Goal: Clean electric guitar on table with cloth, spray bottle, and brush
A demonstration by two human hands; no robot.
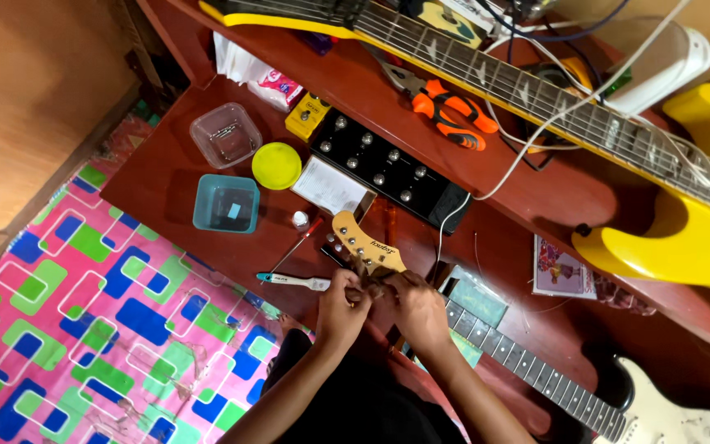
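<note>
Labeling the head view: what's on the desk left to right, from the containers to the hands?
Teal square container → yellow round lid → toothbrush → left hand → right hand, both on the guitar headstock. The clear container overlaps the teal one's span, so it is left out.

I'm holding both forearms reaching forward and converging, my left hand (340, 306) and right hand (415, 310) meeting knuckle to knuckle, fingers (353, 285) curling inward, pinching tightly together.
</note>
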